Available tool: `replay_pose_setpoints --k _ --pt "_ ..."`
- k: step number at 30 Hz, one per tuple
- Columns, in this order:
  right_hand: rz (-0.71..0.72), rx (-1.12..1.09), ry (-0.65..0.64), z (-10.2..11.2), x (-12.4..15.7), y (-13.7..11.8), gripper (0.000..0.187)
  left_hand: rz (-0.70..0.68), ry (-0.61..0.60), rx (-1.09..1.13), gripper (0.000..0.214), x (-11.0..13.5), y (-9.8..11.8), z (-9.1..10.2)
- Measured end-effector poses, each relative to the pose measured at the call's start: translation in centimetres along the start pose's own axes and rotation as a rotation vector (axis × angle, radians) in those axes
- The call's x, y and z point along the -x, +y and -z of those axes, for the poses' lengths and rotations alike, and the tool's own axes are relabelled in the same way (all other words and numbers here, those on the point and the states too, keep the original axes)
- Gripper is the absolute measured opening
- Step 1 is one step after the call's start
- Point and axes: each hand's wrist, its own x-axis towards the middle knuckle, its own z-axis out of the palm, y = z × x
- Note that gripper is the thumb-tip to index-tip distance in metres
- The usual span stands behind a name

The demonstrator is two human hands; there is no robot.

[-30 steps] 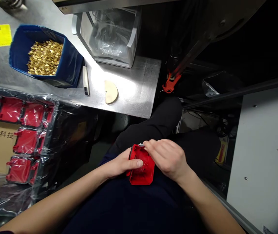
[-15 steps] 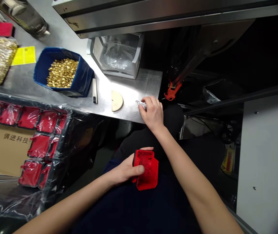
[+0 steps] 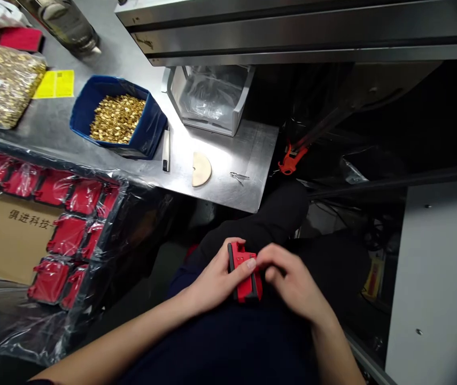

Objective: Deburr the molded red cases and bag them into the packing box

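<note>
Currently, the red casing (image 3: 245, 287) sits in the left hand (image 3: 221, 278).

1. Held part (image 3: 245, 289): red with black edges.
2. Bin (image 3: 153, 129): deep blue; small pieces (image 3: 118, 120) inside: gold.
3. Paper slip (image 3: 63, 84): bright yellow.
4. Half-disc (image 3: 201, 170): pale cream.
5. Knife (image 3: 166, 148): white and black.
6. Clip (image 3: 291, 161): orange.
7. Cardboard (image 3: 4, 246): brown, black printed characters.
8. Tabletop (image 3: 221, 191): silver-grey.
9. Shirt (image 3: 212, 347): dark navy; trousers (image 3: 248, 229): black.

steel bench (image 3: 261, 152), bright glare (image 3: 188, 137) | metal beam (image 3: 260, 29), top | pale panel (image 3: 440, 272), right
</note>
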Motion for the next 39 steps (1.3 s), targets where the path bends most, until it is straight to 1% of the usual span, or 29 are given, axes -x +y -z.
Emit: replay_pose_setpoints --k 1,2,3,5,7,9,11,14,18,20,22,24,27,29,30,32,34,37,39 --pt "0.003 0.007 -0.054 -0.7 1.7 -0.1 0.027 0.001 0.031 -0.035 0.059 -0.3 0.2 -0.3" --pt "0.016 0.040 -0.054 -1.6 3.2 0.0 0.024 -0.002 0.057 -0.073 0.058 -0.6 0.4 -0.5" --pt "0.039 0.086 -0.008 -2.4 4.2 0.2 0.018 -0.012 0.074 -0.107 0.056 -1.0 0.6 -0.6" --pt "0.093 0.130 0.135 -3.8 5.4 0.8 0.007 -0.056 0.069 -0.139 0.048 -1.7 1.2 -0.8" --pt "0.131 0.085 0.223 -4.5 5.8 1.3 0.009 -0.083 0.026 -0.119 0.043 -2.4 1.7 -0.9" --pt "0.139 0.036 0.244 -4.6 5.8 1.5 0.014 -0.081 -0.019 -0.079 0.041 -3.0 2.1 -0.9" --pt "0.135 0.032 0.248 -4.3 5.7 1.5 0.017 -0.080 -0.037 -0.042 0.040 -3.6 2.3 -1.0" --pt "0.121 0.024 0.239 -3.9 5.7 1.3 0.019 -0.097 -0.002 0.000 0.038 -4.1 2.0 -1.6" --pt "0.095 -0.001 0.244 -4.0 5.9 1.1 0.019 -0.065 0.063 0.041 0.037 -4.5 1.0 -2.7" --pt "0.060 -0.053 0.258 -4.0 6.1 1.1 0.018 -0.051 0.076 0.067 0.039 -4.4 0.6 -2.9" --pt "0.011 -0.135 0.280 -4.1 6.2 1.0 0.017 -0.073 0.070 0.073 0.042 -4.1 0.5 -2.8" --pt "-0.034 -0.208 0.305 -4.0 6.2 0.9 0.017 -0.150 0.005 0.050 0.043 -3.5 0.6 -2.3" --pt "-0.063 -0.268 0.328 -3.8 6.1 0.6 0.016 -0.275 -0.207 0.007 0.039 -2.4 0.9 -1.3" --pt "-0.072 -0.296 0.324 -3.7 5.9 0.5 0.017 -0.294 -0.306 0.002 0.036 -1.8 0.9 -1.1" --pt "-0.079 -0.303 0.325 -3.7 5.8 0.5 0.017 -0.289 -0.317 0.007 0.034 -1.7 0.8 -1.1" --pt "-0.107 -0.297 0.334 -3.8 5.6 0.4 0.018 -0.275 -0.269 0.041 0.027 -1.6 0.5 -1.6" --pt "-0.141 -0.268 0.351 -3.9 5.5 0.5 0.020 -0.281 -0.179 0.075 0.024 -1.7 0.2 -2.4" --pt "-0.180 -0.233 0.354 -4.1 5.5 0.5 0.022 -0.247 -0.065 0.082 0.026 -1.9 0.3 -3.4" --pt "-0.201 -0.233 0.352 -4.1 5.5 0.3 0.022 -0.190 -0.046 0.095 0.031 -2.0 0.4 -3.7"
